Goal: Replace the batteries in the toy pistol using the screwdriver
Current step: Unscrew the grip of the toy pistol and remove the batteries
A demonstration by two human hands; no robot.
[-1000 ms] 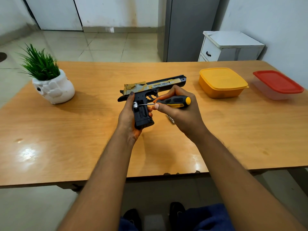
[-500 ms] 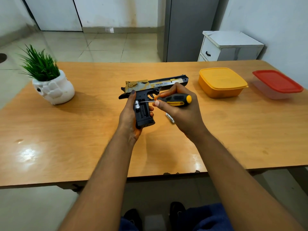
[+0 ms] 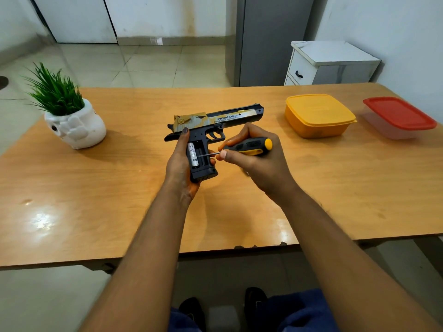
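Note:
A black and gold toy pistol (image 3: pixel 223 118) is held above the wooden table (image 3: pixel 119 188), barrel pointing right. My left hand (image 3: pixel 178 164) grips its handle from the left, thumb up along the back. The battery compartment in the handle is open and one silver battery (image 3: pixel 193 155) sits in its left slot; the slot beside it looks empty. My right hand (image 3: pixel 254 161) grips a black and yellow screwdriver (image 3: pixel 249 146), whose thin metal tip points left into the compartment.
A white pot with a green plant (image 3: pixel 72 121) stands at the table's left. A yellow lidded box (image 3: pixel 318 115) and a red-lidded clear box (image 3: pixel 398 117) sit at the right. A white drawer cabinet (image 3: pixel 328 63) stands behind the table.
The pistol has tilted a little so the open compartment and its battery show more plainly. The screwdriver has drawn slightly to the right, its tip still at the compartment.

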